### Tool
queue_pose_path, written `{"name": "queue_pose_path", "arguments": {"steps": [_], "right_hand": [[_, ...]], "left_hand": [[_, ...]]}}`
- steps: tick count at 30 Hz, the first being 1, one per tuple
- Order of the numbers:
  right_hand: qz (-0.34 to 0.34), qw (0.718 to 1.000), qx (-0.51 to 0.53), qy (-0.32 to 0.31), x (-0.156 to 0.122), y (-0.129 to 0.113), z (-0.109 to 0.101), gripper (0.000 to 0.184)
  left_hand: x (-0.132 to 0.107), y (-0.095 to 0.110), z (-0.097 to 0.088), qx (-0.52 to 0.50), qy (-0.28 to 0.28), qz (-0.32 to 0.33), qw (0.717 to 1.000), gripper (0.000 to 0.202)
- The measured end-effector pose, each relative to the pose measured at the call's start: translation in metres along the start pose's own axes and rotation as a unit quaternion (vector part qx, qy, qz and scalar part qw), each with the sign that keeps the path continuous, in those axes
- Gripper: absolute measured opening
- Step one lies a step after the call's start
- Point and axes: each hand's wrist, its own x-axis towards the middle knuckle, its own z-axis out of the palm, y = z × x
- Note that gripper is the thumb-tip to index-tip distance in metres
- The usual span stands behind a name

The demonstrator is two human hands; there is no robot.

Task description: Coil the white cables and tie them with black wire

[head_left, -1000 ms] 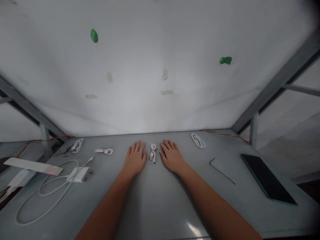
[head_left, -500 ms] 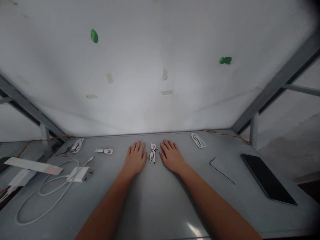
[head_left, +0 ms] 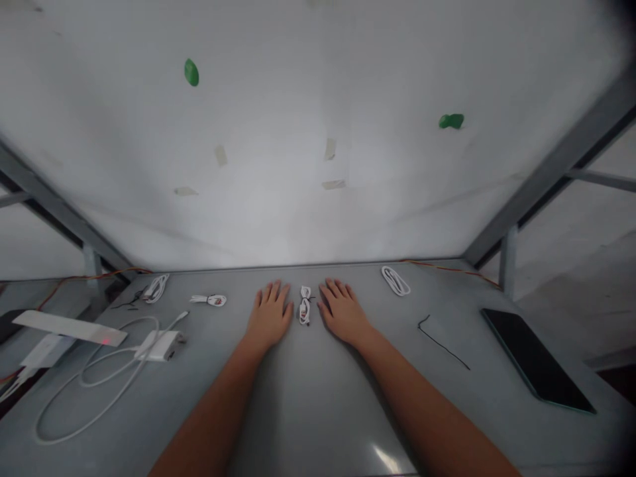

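My left hand (head_left: pixel 269 317) and my right hand (head_left: pixel 342 313) lie flat and palm down on the grey table (head_left: pixel 308 397), fingers spread and holding nothing. Between them sits a small bundled white cable (head_left: pixel 305 305) with a thin dark wire at it, touching neither hand. Nearest beyond my right hand is a coiled white cable (head_left: pixel 396 281), and beyond my left hand a short white cable bundle (head_left: pixel 209 300).
On the left lie a white power adapter (head_left: pixel 159 346), a looped white cable (head_left: pixel 115 395), another white coil (head_left: pixel 157 288) and a white strip (head_left: pixel 69 328). On the right are a thin black wire (head_left: pixel 442 346) and a black tablet (head_left: pixel 536 360). Metal frame bars stand behind.
Both hands stay in the same place on the table. The whole view has shifted very slightly.
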Motion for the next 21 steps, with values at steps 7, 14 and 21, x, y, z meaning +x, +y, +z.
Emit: {"name": "queue_pose_path", "arguments": {"steps": [7, 14, 21], "right_hand": [[-0.004, 1.000, 0.001, 0.000, 0.0002, 0.0011, 0.0009, 0.054], [-0.004, 1.000, 0.003, -0.002, 0.0004, 0.0019, 0.0014, 0.055], [-0.003, 1.000, 0.005, -0.001, 0.0008, 0.0020, 0.0010, 0.055]], "left_hand": [[0.0006, 0.0003, 0.0010, -0.005, 0.000, -0.006, 1.000, 0.055], [0.0006, -0.0012, 0.0034, -0.007, 0.011, -0.002, 1.000, 0.055], [0.0009, -0.0006, 0.0013, -0.006, 0.001, -0.001, 1.000, 0.056]]}}
